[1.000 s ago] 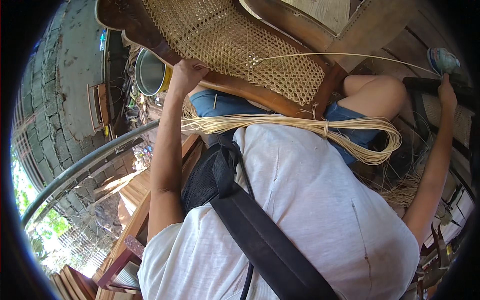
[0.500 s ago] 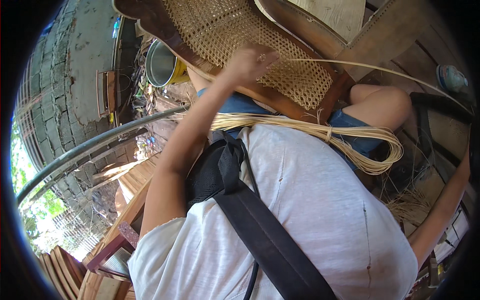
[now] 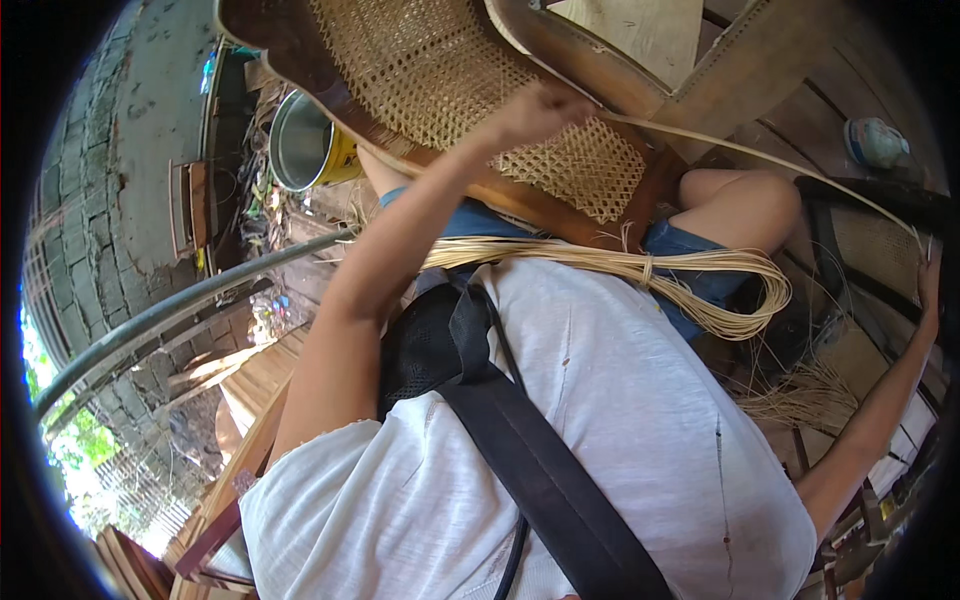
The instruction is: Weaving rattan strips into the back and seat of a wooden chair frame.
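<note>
So, looking at a woven cane panel (image 3: 430, 75) in a brown wooden frame (image 3: 300, 60), seemingly resting over the thighs at the top of the view. Got the left hand (image 3: 545, 115) above the panel's right side, too blurred to judge; can't tell if apart or closed in that grip. Out from beside it, see a long pale cane strand (image 3: 760, 150) bowing over to the right hand (image 3: 930, 280), way out near the edge. Looks pinched together on the strand there, as far as can be made out.

Probably at the drawing-through stage, judging by all that free length. Next, calls for even tension and a flat strand, no twists or kinks.

Around that, got a tied cane bundle (image 3: 540, 252) lying across the lap, maybe apt to snag. To the right, note a black bar (image 3: 915, 208) crossing close by the strand, possibly in the way, plus loose cane ends (image 3: 800, 395) lower down and a cloudy plastic container (image 3: 875, 143). On the left, spot a yellow-sided tin (image 3: 342, 160), well apart from the strand.
</note>
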A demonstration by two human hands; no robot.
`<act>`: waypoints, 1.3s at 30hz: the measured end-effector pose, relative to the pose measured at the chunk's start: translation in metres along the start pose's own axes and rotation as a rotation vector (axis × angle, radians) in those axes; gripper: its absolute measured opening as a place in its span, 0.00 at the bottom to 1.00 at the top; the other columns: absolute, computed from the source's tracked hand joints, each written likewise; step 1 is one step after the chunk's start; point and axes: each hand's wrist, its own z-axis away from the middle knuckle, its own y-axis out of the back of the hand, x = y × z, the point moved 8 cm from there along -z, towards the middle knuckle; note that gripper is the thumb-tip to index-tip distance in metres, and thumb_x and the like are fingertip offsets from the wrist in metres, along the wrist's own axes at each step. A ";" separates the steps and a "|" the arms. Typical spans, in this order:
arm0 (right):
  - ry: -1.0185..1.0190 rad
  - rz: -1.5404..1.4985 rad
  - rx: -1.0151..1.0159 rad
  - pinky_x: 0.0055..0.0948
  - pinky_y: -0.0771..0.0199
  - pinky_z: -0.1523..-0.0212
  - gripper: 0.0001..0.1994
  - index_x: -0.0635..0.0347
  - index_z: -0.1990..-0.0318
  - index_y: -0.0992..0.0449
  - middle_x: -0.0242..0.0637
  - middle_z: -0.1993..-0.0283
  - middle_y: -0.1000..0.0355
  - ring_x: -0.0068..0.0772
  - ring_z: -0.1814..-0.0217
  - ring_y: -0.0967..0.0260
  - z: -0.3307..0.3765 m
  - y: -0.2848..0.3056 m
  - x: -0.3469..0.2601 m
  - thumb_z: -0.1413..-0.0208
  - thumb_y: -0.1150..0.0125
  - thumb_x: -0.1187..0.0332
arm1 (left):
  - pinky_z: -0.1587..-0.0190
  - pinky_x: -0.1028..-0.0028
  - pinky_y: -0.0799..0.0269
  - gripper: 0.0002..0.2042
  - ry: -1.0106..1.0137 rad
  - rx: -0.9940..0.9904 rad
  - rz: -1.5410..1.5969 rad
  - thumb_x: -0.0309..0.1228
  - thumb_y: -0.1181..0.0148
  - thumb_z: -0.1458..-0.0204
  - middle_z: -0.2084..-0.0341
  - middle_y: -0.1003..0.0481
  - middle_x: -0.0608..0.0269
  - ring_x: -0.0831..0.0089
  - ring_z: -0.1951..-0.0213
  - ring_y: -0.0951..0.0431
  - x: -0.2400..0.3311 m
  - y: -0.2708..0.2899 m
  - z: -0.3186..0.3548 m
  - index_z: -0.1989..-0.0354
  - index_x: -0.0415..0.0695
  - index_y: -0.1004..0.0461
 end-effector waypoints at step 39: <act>1.018 -0.901 -0.676 0.32 0.25 0.72 0.12 0.66 0.59 0.23 0.46 0.66 0.23 0.34 0.67 0.24 0.368 -0.079 -0.531 0.48 0.44 0.69 | 0.59 0.73 0.27 0.15 0.137 0.048 -0.257 0.41 0.43 0.44 0.66 0.19 0.60 0.74 0.64 0.21 -0.081 0.094 0.032 0.58 0.43 0.19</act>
